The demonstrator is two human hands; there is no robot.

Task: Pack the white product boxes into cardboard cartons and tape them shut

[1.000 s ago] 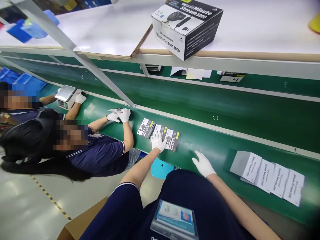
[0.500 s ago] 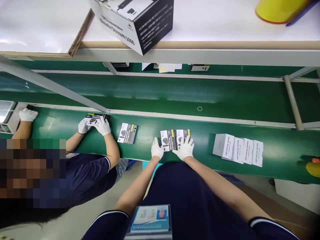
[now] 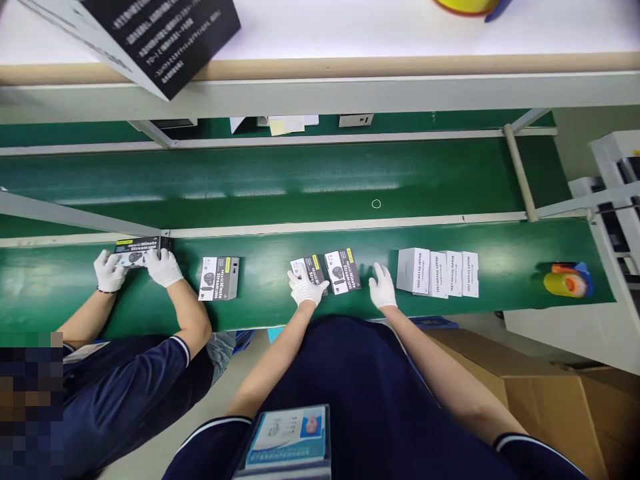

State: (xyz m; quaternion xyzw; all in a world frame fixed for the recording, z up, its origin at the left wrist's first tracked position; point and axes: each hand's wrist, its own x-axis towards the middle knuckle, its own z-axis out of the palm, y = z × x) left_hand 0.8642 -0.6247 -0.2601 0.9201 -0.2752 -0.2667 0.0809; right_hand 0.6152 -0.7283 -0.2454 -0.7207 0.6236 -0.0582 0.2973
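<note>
My left hand (image 3: 306, 290), in a white glove, lies with spread fingers over a black-and-white printed product box (image 3: 316, 272) on the green bench. Just right of it lies a second such box (image 3: 342, 271), slightly turned and touched by neither hand. My right hand (image 3: 383, 287), also gloved, is held with fingers stretched out and nothing in them. It is between that second box and an overlapping row of white printed cartons (image 3: 438, 273) marked "Minute Stream 1000". Whether those cartons are flat or filled I cannot tell.
Another printed box (image 3: 219, 279) lies to the left. Beyond it, a co-worker's gloved hands (image 3: 137, 268) hold a similar box. A yellow tape roll in a dispenser (image 3: 567, 283) sits at the right end. Above the bench runs a shelf (image 3: 350, 67) bearing a large box (image 3: 165, 43).
My right hand has lifted off the right-hand box and moved right, towards the white cartons. My left hand has shifted onto the left-hand box. The whole view has swung right.
</note>
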